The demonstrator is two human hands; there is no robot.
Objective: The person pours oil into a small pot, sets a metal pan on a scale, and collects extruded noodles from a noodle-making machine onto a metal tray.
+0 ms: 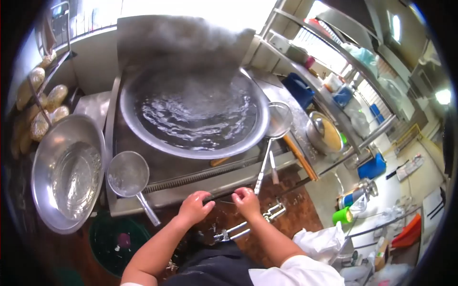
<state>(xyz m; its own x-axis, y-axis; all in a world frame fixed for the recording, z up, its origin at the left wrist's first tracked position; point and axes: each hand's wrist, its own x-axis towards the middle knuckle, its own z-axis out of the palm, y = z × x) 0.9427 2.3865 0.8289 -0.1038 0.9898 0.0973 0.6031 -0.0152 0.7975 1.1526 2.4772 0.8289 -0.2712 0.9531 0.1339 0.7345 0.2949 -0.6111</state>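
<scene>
My left hand hovers at the stove's front edge, thumb apart from its loosely bent fingers, with nothing visible in it. Level with it, my right hand has its fingers loosely curled and appears to hold nothing. Beyond both hands a large metal wok of steaming, swirling water sits on the stove. A round strainer lies left of my left hand, its handle over the stove edge. Another long-handled strainer rests by the wok's right rim, its handle end close to my right hand.
On the left stands a tilted metal basin with clear liquid. Filled bags are stacked behind it. A dark green tub is on the floor. To the right are a wooden stick, a metal pot and a loaded shelf rack.
</scene>
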